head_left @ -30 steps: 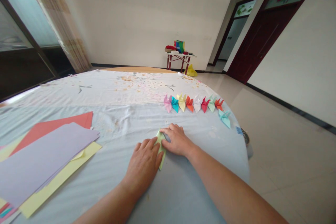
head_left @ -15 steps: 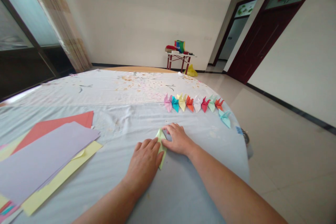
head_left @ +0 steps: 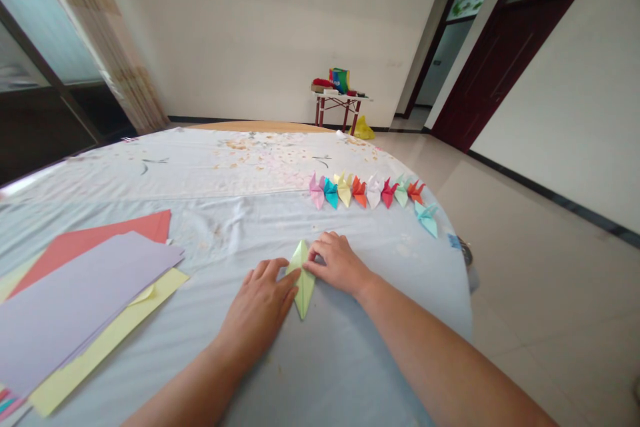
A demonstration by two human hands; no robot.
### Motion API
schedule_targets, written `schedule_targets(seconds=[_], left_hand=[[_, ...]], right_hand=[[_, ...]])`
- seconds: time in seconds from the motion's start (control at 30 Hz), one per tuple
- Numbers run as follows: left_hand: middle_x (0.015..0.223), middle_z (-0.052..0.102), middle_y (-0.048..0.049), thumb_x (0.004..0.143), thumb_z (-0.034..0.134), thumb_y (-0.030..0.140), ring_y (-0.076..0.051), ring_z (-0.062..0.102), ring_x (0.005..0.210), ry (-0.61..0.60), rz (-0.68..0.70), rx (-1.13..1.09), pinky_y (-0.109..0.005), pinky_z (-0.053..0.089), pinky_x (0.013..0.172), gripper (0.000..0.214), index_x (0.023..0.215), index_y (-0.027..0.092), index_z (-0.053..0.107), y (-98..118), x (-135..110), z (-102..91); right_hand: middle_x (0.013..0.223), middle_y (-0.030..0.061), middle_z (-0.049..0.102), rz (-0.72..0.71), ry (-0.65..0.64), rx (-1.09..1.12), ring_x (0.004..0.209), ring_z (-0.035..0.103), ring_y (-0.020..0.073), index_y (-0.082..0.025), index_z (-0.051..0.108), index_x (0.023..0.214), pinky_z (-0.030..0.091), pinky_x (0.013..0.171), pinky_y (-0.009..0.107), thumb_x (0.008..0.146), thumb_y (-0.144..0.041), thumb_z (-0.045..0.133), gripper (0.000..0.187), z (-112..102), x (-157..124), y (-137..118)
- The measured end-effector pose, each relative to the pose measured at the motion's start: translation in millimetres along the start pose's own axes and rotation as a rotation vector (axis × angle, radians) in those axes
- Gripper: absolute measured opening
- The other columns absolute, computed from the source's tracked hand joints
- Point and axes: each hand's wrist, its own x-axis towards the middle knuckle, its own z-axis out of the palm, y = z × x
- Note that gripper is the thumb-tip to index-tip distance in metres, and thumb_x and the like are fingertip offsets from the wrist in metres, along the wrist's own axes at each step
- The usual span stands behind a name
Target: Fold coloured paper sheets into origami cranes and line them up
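A pale green folded paper (head_left: pixel 303 278), a narrow diamond shape, lies flat on the light blue tablecloth (head_left: pixel 350 360). My left hand (head_left: pixel 257 307) rests flat beside it, fingers stretched out, fingertips touching its left edge. My right hand (head_left: pixel 338 262) sits at its right edge with the fingers curled and the thumb and forefinger pressed on the paper's middle.
A row of several coloured paper cranes (head_left: pixel 367 191) stands beyond my hands, one light blue crane (head_left: pixel 427 218) at its right end. Large sheets of purple (head_left: pixel 75 300), red (head_left: pixel 95 238) and yellow paper (head_left: pixel 107 340) lie at the left. The table's edge (head_left: pixel 463 280) curves close on the right.
My left hand has slid back to the left, uncovering most of the green paper. My right fingertips have shifted onto its middle. The camera tipped slightly.
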Motion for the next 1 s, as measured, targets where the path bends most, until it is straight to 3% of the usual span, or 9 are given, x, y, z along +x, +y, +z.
schedule_targets(seconds=[0.33,1.0], left_hand=[[0.119,0.058,-0.0086,0.086,0.036,0.019,-0.024,0.049,0.106,-0.028,0.018,0.219,-0.039,0.038,0.082,0.034,0.113,0.021,0.056,19,-15,9.0],[0.114,0.060,-0.0059,0.087,0.037,0.028,-0.023,0.050,0.105,-0.044,-0.044,-0.025,-0.041,0.037,0.085,0.030,0.106,0.023,0.060,18,-8,-1.0]], right_hand=[[0.080,0.0028,0.057,-0.084,-0.087,0.103,0.083,0.050,0.0164,-0.020,0.066,0.080,0.036,0.075,0.028,0.076,-0.032,0.062,0.014,-7,-1,4],[0.080,0.0017,0.056,-0.016,-0.077,0.178,0.082,0.050,0.0156,-0.021,0.067,0.081,0.037,0.076,0.027,0.071,-0.033,0.068,0.016,0,-1,9]])
